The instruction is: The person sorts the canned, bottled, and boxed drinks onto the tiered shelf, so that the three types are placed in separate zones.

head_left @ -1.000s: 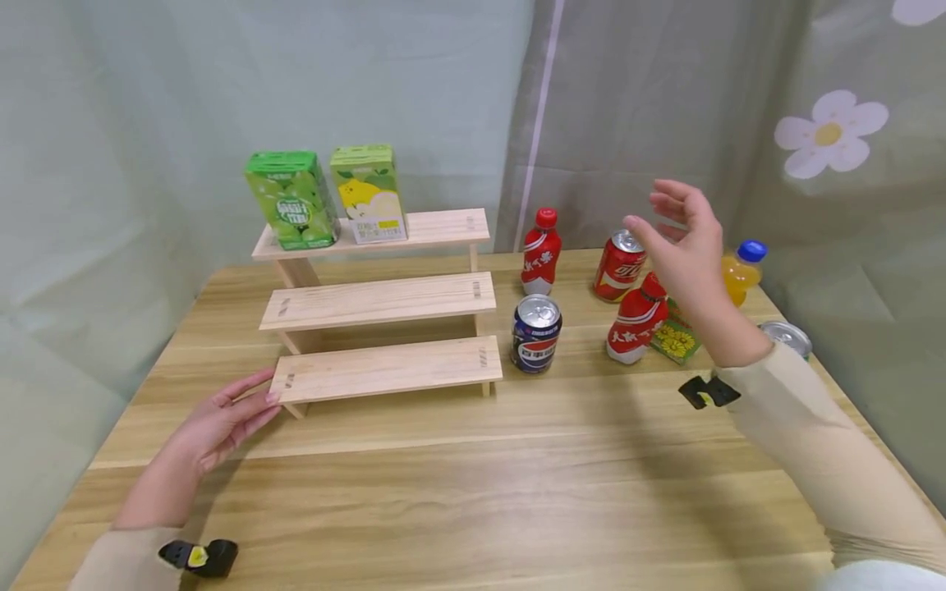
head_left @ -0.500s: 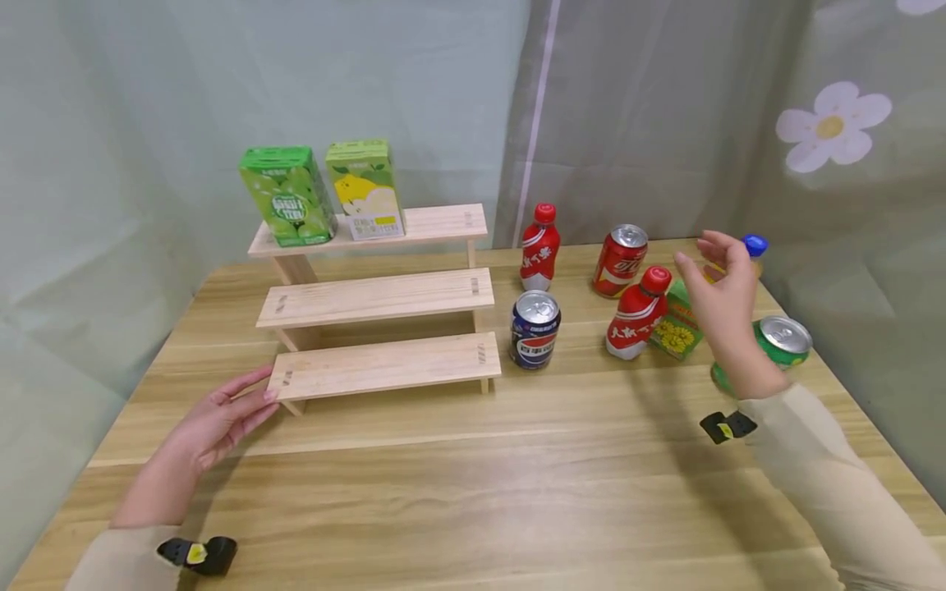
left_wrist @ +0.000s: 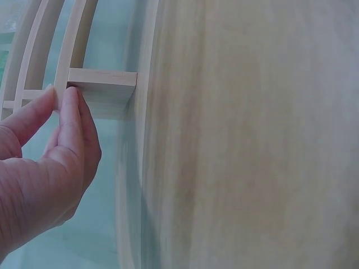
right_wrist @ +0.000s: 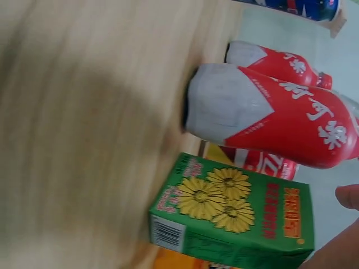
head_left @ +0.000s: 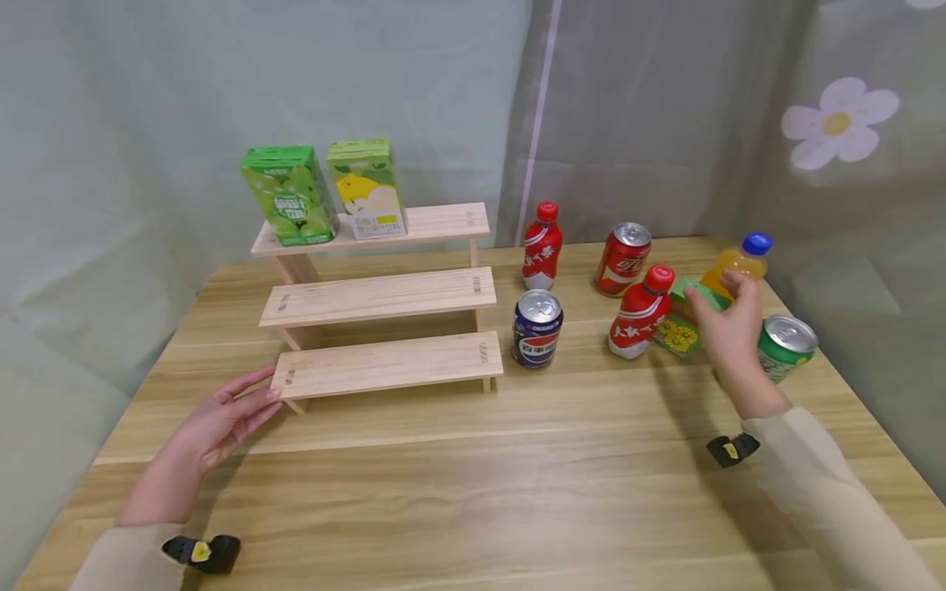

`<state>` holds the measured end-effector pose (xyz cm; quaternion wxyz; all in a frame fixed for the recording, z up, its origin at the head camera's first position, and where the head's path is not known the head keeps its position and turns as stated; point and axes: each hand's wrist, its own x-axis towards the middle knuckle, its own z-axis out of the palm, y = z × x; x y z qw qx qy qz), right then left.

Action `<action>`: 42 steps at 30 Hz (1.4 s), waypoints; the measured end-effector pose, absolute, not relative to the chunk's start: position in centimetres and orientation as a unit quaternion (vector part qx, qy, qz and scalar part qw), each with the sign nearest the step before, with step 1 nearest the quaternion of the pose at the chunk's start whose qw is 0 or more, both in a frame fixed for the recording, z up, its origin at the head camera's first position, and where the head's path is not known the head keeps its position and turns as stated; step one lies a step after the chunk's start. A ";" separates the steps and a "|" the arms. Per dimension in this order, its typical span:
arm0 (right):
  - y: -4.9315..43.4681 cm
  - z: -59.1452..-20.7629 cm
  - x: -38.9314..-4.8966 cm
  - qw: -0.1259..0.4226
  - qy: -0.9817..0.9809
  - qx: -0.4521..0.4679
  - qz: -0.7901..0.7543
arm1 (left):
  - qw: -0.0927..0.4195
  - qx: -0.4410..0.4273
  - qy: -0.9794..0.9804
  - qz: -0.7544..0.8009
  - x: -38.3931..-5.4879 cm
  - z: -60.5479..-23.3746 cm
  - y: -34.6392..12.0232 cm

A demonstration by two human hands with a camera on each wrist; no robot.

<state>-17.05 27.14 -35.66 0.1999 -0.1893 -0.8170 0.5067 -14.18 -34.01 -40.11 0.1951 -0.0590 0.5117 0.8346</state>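
Note:
At the left end of the three-tier wooden shelf (head_left: 388,365), my left hand (head_left: 229,419) pinches the lowest board between thumb and fingertips. The left wrist view shows this left hand (left_wrist: 53,157) with its thumb on top and fingers beneath the board's corner. My right hand (head_left: 727,336) is at the top of a green drink carton (head_left: 676,328) with yellow flowers, thumb and fingers apart. In the right wrist view, the thumb (right_wrist: 349,197) is just off the top end of the upright carton (right_wrist: 230,213). Two juice cartons, green (head_left: 288,197) and lemon-printed (head_left: 367,193), stand on the top tier.
Beside the carton stand a red bottle (head_left: 639,316), an orange drink bottle (head_left: 739,267) and a green can (head_left: 787,345). Farther left are a red can (head_left: 623,261), another red bottle (head_left: 542,250) and a blue can (head_left: 537,328). Curtains (head_left: 628,107) hang behind the table.
My right hand has moved right and down, from above the red bottle and can to the top of the green flower carton. My left hand keeps its place on the shelf.

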 end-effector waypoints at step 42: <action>28.2 -35.3 -16.8 0.152 -0.861 -0.223 0.432 | 0.191 -0.091 0.541 0.814 -14.0 -39.8 -33.8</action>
